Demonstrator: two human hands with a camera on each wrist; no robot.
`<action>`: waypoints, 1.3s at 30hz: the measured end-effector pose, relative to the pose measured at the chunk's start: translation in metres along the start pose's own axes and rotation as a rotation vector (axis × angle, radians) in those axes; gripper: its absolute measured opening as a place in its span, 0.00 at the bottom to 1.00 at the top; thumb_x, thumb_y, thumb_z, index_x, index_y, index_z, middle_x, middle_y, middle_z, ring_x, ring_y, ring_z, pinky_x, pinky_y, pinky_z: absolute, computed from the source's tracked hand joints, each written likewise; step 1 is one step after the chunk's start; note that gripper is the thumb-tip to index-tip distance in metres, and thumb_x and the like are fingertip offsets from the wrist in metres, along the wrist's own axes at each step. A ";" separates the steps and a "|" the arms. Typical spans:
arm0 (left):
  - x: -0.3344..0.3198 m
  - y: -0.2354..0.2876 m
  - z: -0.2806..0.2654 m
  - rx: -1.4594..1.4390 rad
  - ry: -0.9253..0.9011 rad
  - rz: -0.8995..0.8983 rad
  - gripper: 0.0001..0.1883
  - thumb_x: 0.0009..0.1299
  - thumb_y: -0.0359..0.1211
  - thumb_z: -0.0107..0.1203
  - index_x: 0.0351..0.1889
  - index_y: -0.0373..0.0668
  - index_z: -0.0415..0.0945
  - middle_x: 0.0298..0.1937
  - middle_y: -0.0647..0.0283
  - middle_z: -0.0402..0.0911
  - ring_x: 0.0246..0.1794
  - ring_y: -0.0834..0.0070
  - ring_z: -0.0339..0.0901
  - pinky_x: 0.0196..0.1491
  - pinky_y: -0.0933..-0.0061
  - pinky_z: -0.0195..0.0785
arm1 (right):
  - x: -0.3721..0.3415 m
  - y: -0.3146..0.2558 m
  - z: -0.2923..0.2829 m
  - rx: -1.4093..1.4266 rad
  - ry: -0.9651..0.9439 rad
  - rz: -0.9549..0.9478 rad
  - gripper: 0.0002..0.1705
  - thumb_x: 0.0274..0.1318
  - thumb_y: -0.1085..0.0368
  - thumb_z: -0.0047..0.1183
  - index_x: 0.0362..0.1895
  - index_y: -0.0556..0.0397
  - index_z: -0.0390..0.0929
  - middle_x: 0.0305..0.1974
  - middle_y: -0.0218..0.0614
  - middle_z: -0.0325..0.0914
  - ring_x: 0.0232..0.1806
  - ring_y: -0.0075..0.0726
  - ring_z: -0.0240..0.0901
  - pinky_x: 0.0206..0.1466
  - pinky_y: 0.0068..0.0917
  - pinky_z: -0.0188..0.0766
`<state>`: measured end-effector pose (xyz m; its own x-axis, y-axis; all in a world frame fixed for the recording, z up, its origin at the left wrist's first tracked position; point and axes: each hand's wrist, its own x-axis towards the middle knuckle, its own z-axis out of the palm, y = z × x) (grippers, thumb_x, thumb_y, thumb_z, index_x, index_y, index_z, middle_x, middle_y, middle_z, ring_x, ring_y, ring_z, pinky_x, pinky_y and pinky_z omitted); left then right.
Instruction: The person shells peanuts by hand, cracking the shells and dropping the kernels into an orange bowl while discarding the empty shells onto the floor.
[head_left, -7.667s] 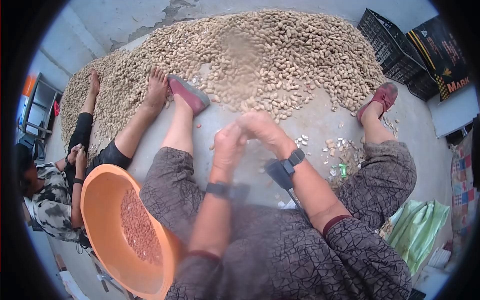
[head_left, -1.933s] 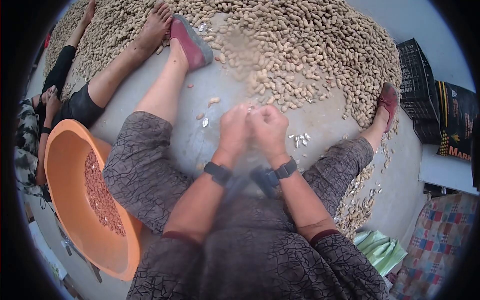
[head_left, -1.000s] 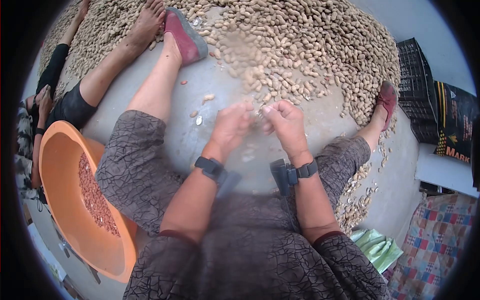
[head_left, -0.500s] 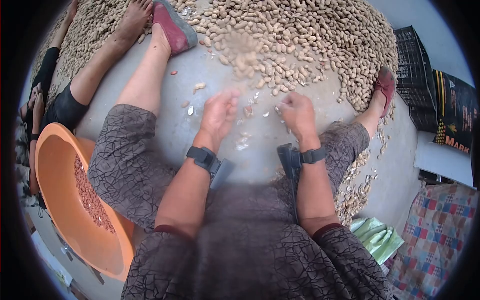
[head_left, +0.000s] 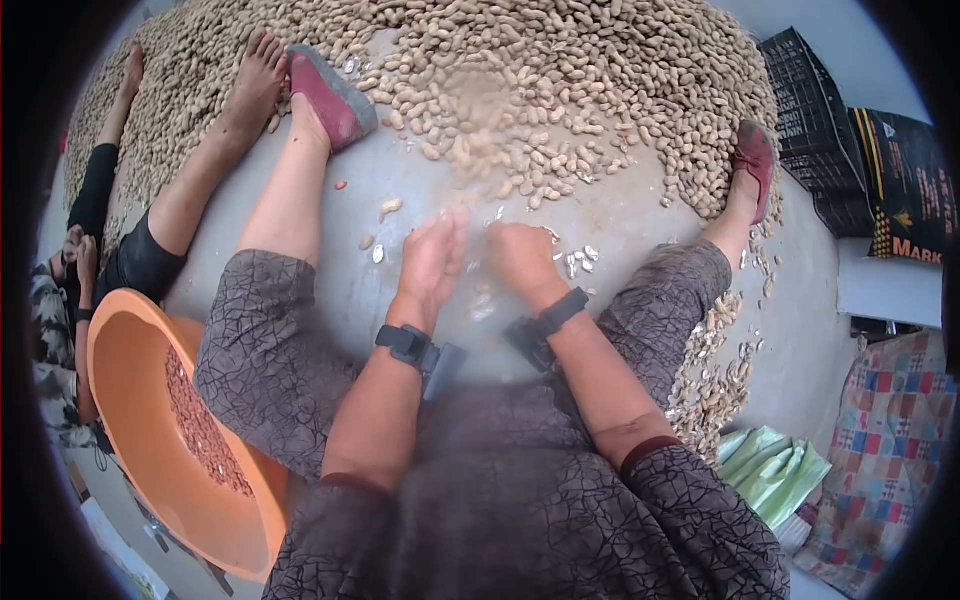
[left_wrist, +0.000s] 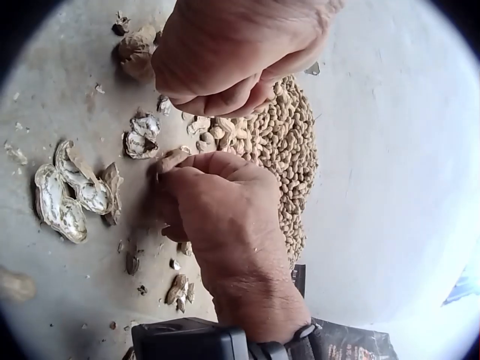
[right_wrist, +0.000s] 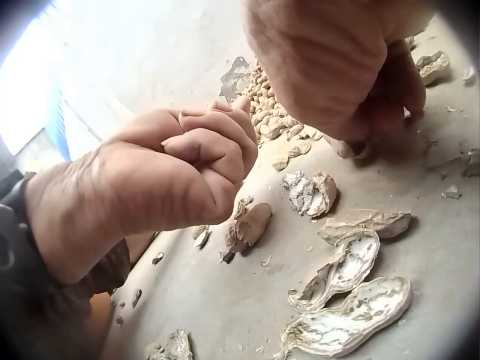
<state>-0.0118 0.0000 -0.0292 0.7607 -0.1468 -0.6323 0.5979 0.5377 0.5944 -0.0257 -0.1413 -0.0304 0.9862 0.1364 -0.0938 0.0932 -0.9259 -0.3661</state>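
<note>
My right hand [head_left: 525,262] is low over the grey floor, knuckles up, with thumb and finger pinching a peanut [left_wrist: 172,157] in the left wrist view. Beside it, my left hand [head_left: 430,262] is held in a loose fist, and the right wrist view shows the thumb folded against the curled fingers [right_wrist: 217,142]. Whatever lies inside that palm is hidden. Split peanut shells [right_wrist: 349,319] with pale insides lie just below the hands. Ahead, a large heap of unshelled peanuts [head_left: 600,80] spreads across the floor.
An orange tub [head_left: 130,400] with red peanut kernels [head_left: 200,425] stands by my left leg. Another person's bare foot [head_left: 255,85] is at the heap. Shell scraps [head_left: 715,370] and a green sack [head_left: 770,475] lie to my right, a black crate [head_left: 805,125] farther back.
My hands were together, working at a peanut, then drew apart with bits of shell dropping between them. Since then the right hand has moved left, near the left hand.
</note>
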 end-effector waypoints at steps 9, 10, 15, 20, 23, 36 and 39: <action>-0.002 0.003 -0.013 0.035 -0.033 0.010 0.08 0.69 0.32 0.46 0.36 0.39 0.73 0.24 0.70 0.71 0.17 0.86 0.61 0.17 0.86 0.49 | 0.007 -0.002 0.000 0.067 0.071 -0.042 0.07 0.45 0.63 0.50 0.27 0.49 0.79 0.25 0.46 0.78 0.31 0.50 0.76 0.36 0.43 0.70; -0.002 0.003 -0.013 0.043 -0.031 0.009 0.08 0.69 0.32 0.46 0.36 0.39 0.73 0.24 0.70 0.71 0.17 0.86 0.61 0.17 0.86 0.49 | 0.008 0.000 0.002 0.085 0.067 -0.052 0.07 0.45 0.63 0.50 0.27 0.49 0.80 0.25 0.45 0.78 0.31 0.50 0.76 0.36 0.43 0.69; -0.003 0.001 -0.016 0.082 -0.033 0.010 0.09 0.69 0.34 0.45 0.36 0.39 0.73 0.25 0.69 0.71 0.17 0.85 0.61 0.17 0.85 0.48 | 0.011 0.010 0.010 0.165 0.045 0.023 0.09 0.43 0.60 0.51 0.28 0.48 0.80 0.26 0.44 0.79 0.32 0.49 0.76 0.37 0.41 0.69; -0.006 0.003 -0.014 0.095 -0.009 0.008 0.09 0.70 0.33 0.45 0.37 0.38 0.73 0.26 0.68 0.70 0.19 0.85 0.61 0.17 0.85 0.48 | 0.013 0.010 0.005 0.212 0.055 0.028 0.05 0.39 0.68 0.53 0.26 0.50 0.78 0.26 0.44 0.78 0.31 0.50 0.77 0.36 0.42 0.71; -0.009 0.004 -0.013 0.112 -0.002 0.013 0.10 0.71 0.33 0.43 0.38 0.38 0.73 0.26 0.68 0.70 0.19 0.84 0.61 0.18 0.85 0.48 | 0.017 0.004 0.006 0.135 0.049 -0.018 0.06 0.37 0.70 0.53 0.26 0.51 0.78 0.26 0.45 0.78 0.30 0.50 0.76 0.35 0.41 0.71; 0.001 -0.004 -0.021 0.016 0.126 -0.084 0.18 0.76 0.42 0.36 0.38 0.38 0.70 0.23 0.67 0.71 0.16 0.82 0.62 0.15 0.85 0.51 | 0.016 -0.026 -0.017 0.385 0.155 -0.007 0.07 0.38 0.63 0.53 0.20 0.53 0.74 0.21 0.47 0.75 0.26 0.53 0.75 0.33 0.44 0.71; -0.018 0.006 0.027 -0.162 0.271 -0.089 0.17 0.75 0.42 0.39 0.37 0.38 0.71 0.24 0.66 0.72 0.17 0.83 0.64 0.15 0.86 0.52 | 0.016 -0.027 -0.026 0.415 0.173 -0.100 0.08 0.41 0.61 0.52 0.22 0.53 0.75 0.20 0.46 0.75 0.25 0.52 0.75 0.31 0.44 0.70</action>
<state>-0.0153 -0.0168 -0.0010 0.5993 0.0160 -0.8004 0.5941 0.6613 0.4580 -0.0086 -0.1230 0.0018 0.9867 0.1244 0.1043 0.1615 -0.6872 -0.7083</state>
